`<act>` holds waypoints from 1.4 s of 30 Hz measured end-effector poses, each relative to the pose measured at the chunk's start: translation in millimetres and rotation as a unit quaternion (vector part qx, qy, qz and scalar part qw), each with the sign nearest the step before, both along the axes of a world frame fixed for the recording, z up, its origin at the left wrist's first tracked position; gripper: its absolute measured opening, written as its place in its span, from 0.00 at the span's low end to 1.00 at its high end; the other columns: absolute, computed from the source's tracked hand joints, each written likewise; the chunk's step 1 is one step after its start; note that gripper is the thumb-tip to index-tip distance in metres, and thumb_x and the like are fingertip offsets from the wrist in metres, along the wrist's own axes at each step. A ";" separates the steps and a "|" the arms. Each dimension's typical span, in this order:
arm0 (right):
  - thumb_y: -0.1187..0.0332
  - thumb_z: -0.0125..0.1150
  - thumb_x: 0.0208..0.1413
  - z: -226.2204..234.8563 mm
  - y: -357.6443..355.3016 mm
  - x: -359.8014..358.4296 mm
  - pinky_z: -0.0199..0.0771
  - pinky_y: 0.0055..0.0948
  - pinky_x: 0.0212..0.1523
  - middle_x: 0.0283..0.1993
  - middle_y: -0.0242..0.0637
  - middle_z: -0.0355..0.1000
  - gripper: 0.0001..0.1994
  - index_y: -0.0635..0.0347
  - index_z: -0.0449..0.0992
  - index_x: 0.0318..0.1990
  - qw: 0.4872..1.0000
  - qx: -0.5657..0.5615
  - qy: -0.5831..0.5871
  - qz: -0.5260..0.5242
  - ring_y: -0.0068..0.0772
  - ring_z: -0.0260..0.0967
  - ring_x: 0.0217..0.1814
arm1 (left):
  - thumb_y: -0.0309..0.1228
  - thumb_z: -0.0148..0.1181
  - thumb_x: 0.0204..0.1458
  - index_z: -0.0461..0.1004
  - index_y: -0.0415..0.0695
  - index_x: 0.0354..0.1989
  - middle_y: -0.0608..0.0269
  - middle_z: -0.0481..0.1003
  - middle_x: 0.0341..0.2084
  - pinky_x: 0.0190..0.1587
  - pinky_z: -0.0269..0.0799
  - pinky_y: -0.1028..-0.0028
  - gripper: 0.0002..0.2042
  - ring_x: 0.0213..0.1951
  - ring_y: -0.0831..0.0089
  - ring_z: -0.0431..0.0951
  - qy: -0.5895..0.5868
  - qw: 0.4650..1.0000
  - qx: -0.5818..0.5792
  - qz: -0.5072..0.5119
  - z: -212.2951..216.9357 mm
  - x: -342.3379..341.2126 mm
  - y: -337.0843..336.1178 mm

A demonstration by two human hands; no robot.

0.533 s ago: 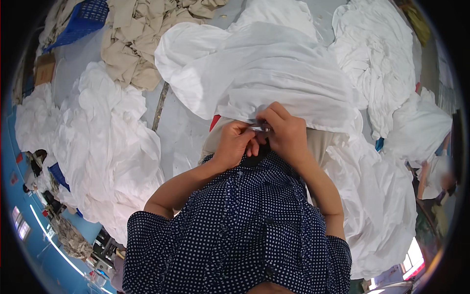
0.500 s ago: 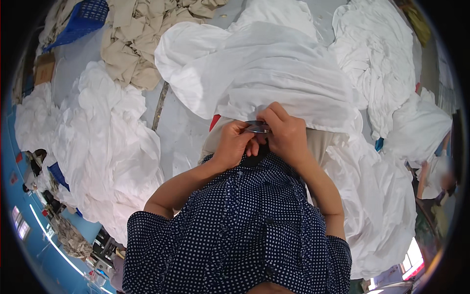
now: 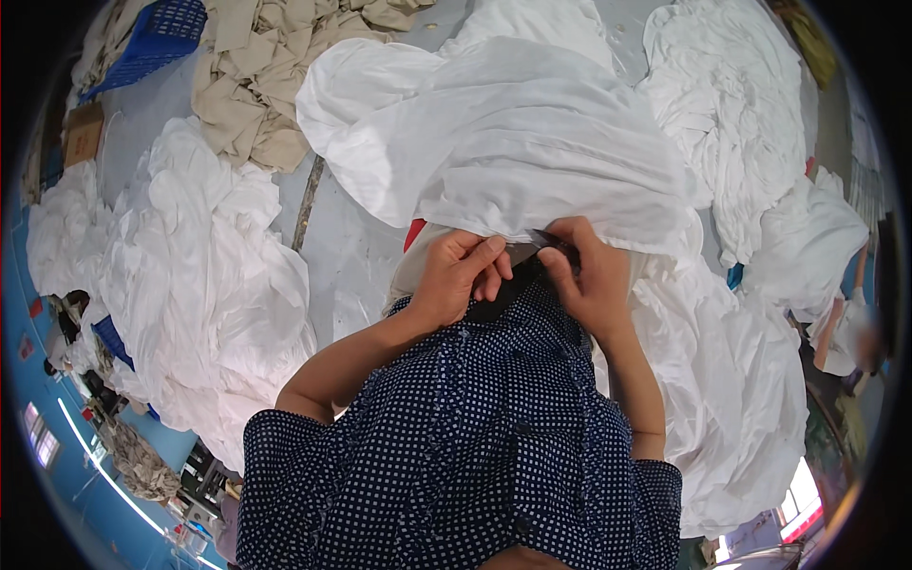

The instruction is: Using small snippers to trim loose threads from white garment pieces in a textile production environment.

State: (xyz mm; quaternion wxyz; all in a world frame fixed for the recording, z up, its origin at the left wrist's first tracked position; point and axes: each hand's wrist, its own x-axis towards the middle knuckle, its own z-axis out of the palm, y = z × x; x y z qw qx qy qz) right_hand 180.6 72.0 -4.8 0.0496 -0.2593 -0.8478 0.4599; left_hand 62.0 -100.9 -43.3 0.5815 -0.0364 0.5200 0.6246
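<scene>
A white cloth (image 3: 551, 142) is spread over my lap and the surface ahead, its near hem running just beyond my hands. My left hand (image 3: 458, 277) is closed at that hem, thumb and forefinger pinching its edge. To the right, my right hand (image 3: 598, 280) is closed around small dark metal thread snips (image 3: 545, 239), whose tip points left along the hem. Fingers hide most of the snips' body. Between the hands is a short gap.
White cloth heaps lie at left (image 3: 209, 285), far right (image 3: 727, 114) and near right (image 3: 722, 399). Beige cloth (image 3: 261, 76) is piled at the far left beside a blue plastic basket (image 3: 157, 43) and a cardboard box (image 3: 84, 133). Another person (image 3: 845, 332) is at the right edge.
My right hand has drawn away to the right with the snips, apart from my left hand. The left hand has stayed nearly in place at the hem.
</scene>
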 end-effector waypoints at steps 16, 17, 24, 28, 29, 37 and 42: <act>0.65 0.68 0.57 -10.3 -7.6 -9.2 0.71 0.36 0.26 0.28 0.36 0.78 0.08 0.55 0.76 0.37 0.992 0.112 0.035 0.051 0.42 0.76 0.26 | 0.37 0.55 0.68 0.78 0.38 0.34 0.64 0.79 0.25 0.20 0.62 0.83 0.15 0.18 0.83 0.72 -0.017 1.000 -0.003 0.015 2.3 3.5 0.3; 0.65 0.68 0.57 -10.3 -6.7 -7.9 0.71 0.36 0.26 0.28 0.36 0.78 0.08 0.55 0.76 0.37 0.992 0.113 0.035 0.049 0.42 0.76 0.26 | 0.37 0.55 0.68 0.78 0.39 0.35 0.64 0.79 0.25 0.20 0.62 0.83 0.14 0.18 0.83 0.72 -0.019 1.000 -0.005 0.015 2.2 3.1 1.3; 0.62 0.67 0.58 -10.2 11.3 31.8 0.71 0.29 0.30 0.25 0.40 0.74 0.12 0.61 0.75 0.41 0.988 -0.154 -0.007 0.005 0.34 0.72 0.26 | 0.36 0.55 0.68 0.78 0.39 0.33 0.64 0.78 0.25 0.20 0.62 0.83 0.14 0.18 0.82 0.72 -0.010 0.999 0.016 -0.048 -1.7 3.6 9.6; 0.60 0.66 0.60 -1.0 12.0 28.9 0.73 0.30 0.31 0.30 0.40 0.77 0.13 0.60 0.75 0.43 0.997 -0.065 -0.006 -0.036 0.36 0.76 0.28 | 0.37 0.55 0.68 0.78 0.39 0.32 0.64 0.78 0.23 0.19 0.62 0.83 0.16 0.18 0.82 0.73 -0.033 0.999 0.008 -0.012 -0.6 5.1 15.4; 0.61 0.66 0.60 1.1 8.5 22.0 0.74 0.30 0.32 0.30 0.41 0.78 0.13 0.60 0.75 0.43 0.999 -0.037 -0.003 -0.020 0.37 0.77 0.28 | 0.37 0.55 0.68 0.78 0.39 0.32 0.64 0.78 0.23 0.18 0.62 0.83 0.16 0.18 0.82 0.73 -0.036 0.999 0.008 -0.013 -0.7 6.8 14.2; 0.63 0.72 0.56 -6.4 20.0 20.2 0.72 0.25 0.35 0.32 0.35 0.78 0.15 0.62 0.77 0.44 0.985 -0.108 0.066 -0.119 0.25 0.75 0.32 | 0.36 0.57 0.67 0.78 0.39 0.33 0.65 0.78 0.23 0.19 0.63 0.83 0.14 0.18 0.82 0.72 -0.003 0.999 0.012 -0.030 -2.3 9.0 17.5; 0.71 0.72 0.54 -4.5 32.5 38.9 0.72 0.23 0.37 0.34 0.31 0.76 0.12 0.65 0.78 0.42 0.970 -0.146 0.051 -0.186 0.22 0.73 0.36 | 0.34 0.57 0.66 0.78 0.39 0.35 0.65 0.78 0.25 0.20 0.63 0.82 0.12 0.19 0.81 0.73 -0.032 0.997 0.006 -0.065 1.8 15.9 45.8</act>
